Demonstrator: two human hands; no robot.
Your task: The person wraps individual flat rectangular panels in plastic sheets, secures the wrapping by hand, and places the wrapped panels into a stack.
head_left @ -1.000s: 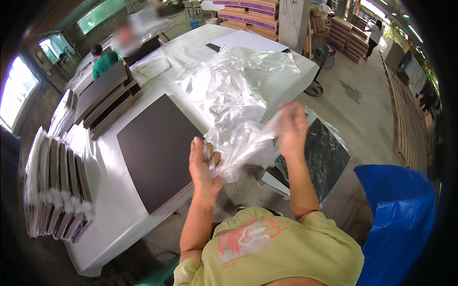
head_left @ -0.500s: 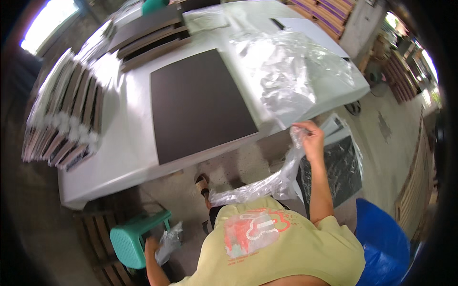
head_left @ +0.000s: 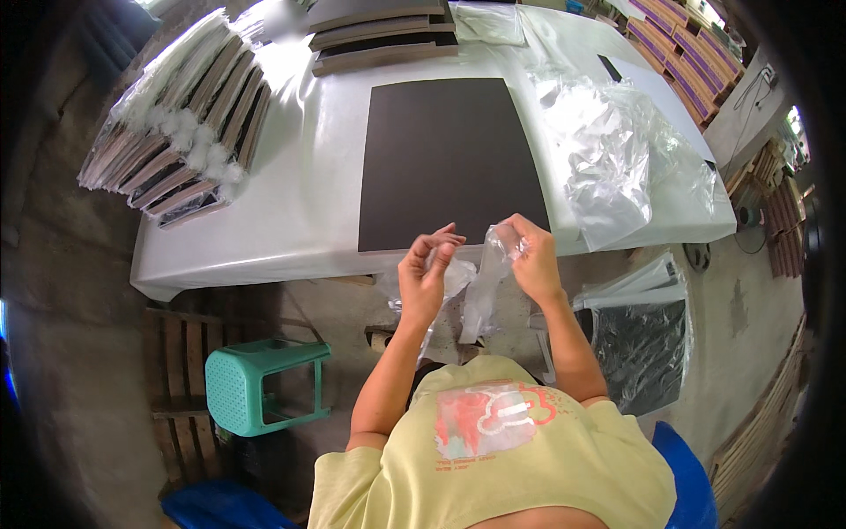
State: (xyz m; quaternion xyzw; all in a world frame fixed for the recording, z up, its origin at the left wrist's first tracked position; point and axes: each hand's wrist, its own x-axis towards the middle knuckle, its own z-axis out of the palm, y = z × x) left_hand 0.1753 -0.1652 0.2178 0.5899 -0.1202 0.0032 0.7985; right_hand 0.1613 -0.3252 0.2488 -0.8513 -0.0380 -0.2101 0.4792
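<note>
My right hand (head_left: 535, 263) pinches a strip of transparent plastic film (head_left: 483, 295) just off the table's near edge, and the film hangs down from it. To its left, my left hand (head_left: 426, 271) is raised with fingers slightly bent and the thumb apart. More loose film shows behind that hand; whether any of it touches the palm cannot be made out. Directly beyond both hands, a large flat black panel (head_left: 449, 167) lies on the white-covered table (head_left: 300, 203). Crumpled transparent plastic (head_left: 608, 167) rests to the right of the panel.
Film-wrapped panels (head_left: 189, 123) are piled on the table's left side. Stacked dark boards (head_left: 383, 35) stand at the back. A green stool (head_left: 238, 392) is at lower left. Below the table's right edge, a wrapped black panel (head_left: 641, 348) leans near my right arm. Blue plastic (head_left: 692, 485) sits at lower right.
My left hand has come up from the lower left, beside the stool, to the table's near edge. My right hand has shifted left with the film, and the view has turned.
</note>
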